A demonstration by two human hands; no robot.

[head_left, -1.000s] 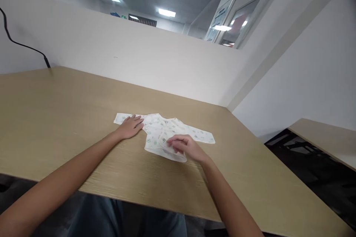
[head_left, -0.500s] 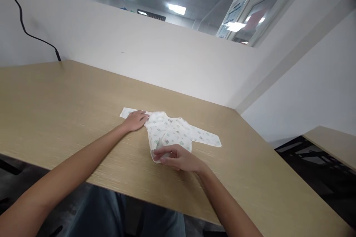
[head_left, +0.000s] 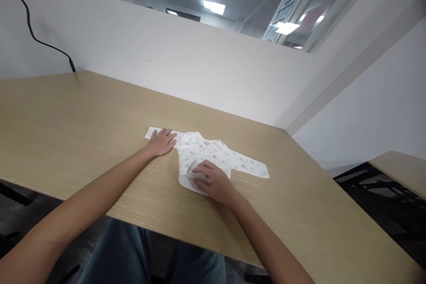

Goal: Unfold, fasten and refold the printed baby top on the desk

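Note:
A small white baby shirt [head_left: 216, 153] with a scattered print lies spread on the table, its neckline towards the wall and its sleeves out to both sides. My left hand [head_left: 161, 143] rests flat on the left sleeve, fingers spread, hiding part of it. Over the lower front of the shirt is my right hand [head_left: 213, 179], its fingers apart and slightly bent. The cloth near the lower left hem looks creased beside those fingertips. I see nothing gripped in the right hand.
The wooden table [head_left: 109, 115] runs back to a low white partition [head_left: 186, 75]. A black cable [head_left: 43, 43] hangs down the partition at the left. Beyond the table's right edge stands a dark-framed piece of furniture [head_left: 382, 186] with a light top.
My right hand has moved up from the hem onto the shirt's front, and the hem lies flatter. My left hand's fingers have spread wider on the left sleeve.

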